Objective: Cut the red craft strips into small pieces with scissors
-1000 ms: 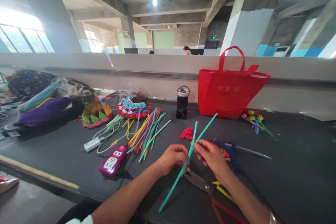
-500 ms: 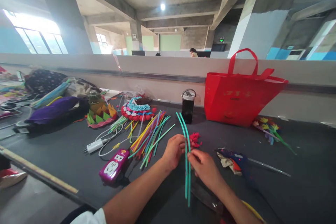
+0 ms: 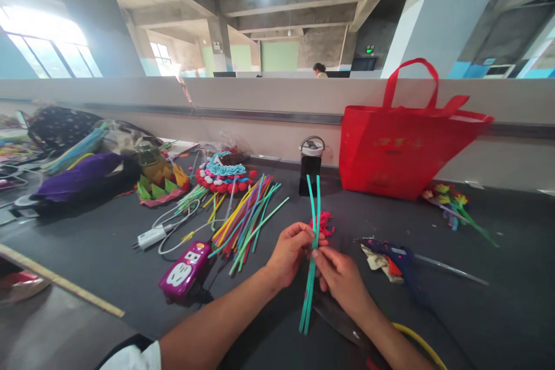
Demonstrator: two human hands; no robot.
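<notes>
Two teal-green pipe cleaners (image 3: 309,295) stand near upright between my hands, spreading apart at the top and lying close together lower down. My left hand (image 3: 293,251) pinches them around the middle from the left. Just below, my right hand (image 3: 340,270) grips them between thumb and fingers. Behind my fingers lies a small heap of red pieces (image 3: 323,223), partly hidden. Left of my hands a loose bundle of coloured pipe cleaners (image 3: 243,219) is spread on the dark table (image 3: 277,335).
A purple power socket (image 3: 186,270) and white charger (image 3: 151,236) lie left. A glue gun (image 3: 396,254) rests right. Behind stand a phone (image 3: 309,169), a red bag (image 3: 385,153) and handmade crafts (image 3: 223,172). A person (image 3: 319,70) is beyond the partition.
The two pipe cleaners have come together at their lower part and now spread at the top. Both hands have closed in toward each other. The camera view has shifted slightly.
</notes>
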